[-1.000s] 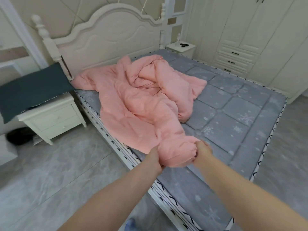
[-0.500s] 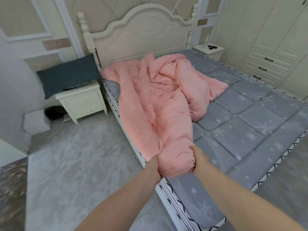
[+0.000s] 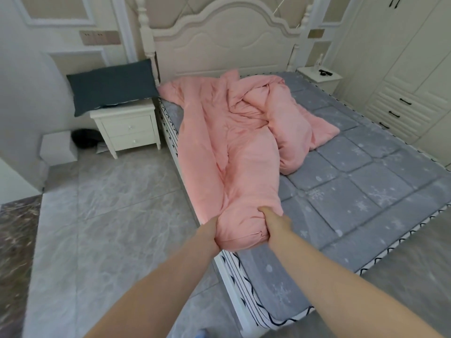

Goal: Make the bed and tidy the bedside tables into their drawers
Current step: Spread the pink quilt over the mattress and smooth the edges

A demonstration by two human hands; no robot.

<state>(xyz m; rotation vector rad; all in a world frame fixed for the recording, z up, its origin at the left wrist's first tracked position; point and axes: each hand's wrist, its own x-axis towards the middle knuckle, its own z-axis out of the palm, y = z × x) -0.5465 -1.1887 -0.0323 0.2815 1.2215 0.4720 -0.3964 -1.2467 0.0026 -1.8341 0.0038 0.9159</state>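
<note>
A crumpled pink duvet (image 3: 234,132) lies in a long bunch along the left side of the grey quilted mattress (image 3: 361,181). My left hand (image 3: 207,231) and my right hand (image 3: 275,222) both grip its near end, one on each side, by the bed's left edge. A dark pillow (image 3: 111,85) rests on the left bedside table (image 3: 127,128), whose two drawers are closed. The right bedside table (image 3: 318,78) stands at the far side with a small dark object (image 3: 325,72) on top.
A white headboard (image 3: 227,45) stands at the back. A wardrobe with drawers (image 3: 400,93) lines the right wall. A white box (image 3: 58,148) and a dark round object (image 3: 85,138) sit on the tiled floor left of the left table.
I have moved back and to the left along the bed, both hands still gripping the duvet's end. The duvet is drawn out longer toward the foot, along the left edge.
</note>
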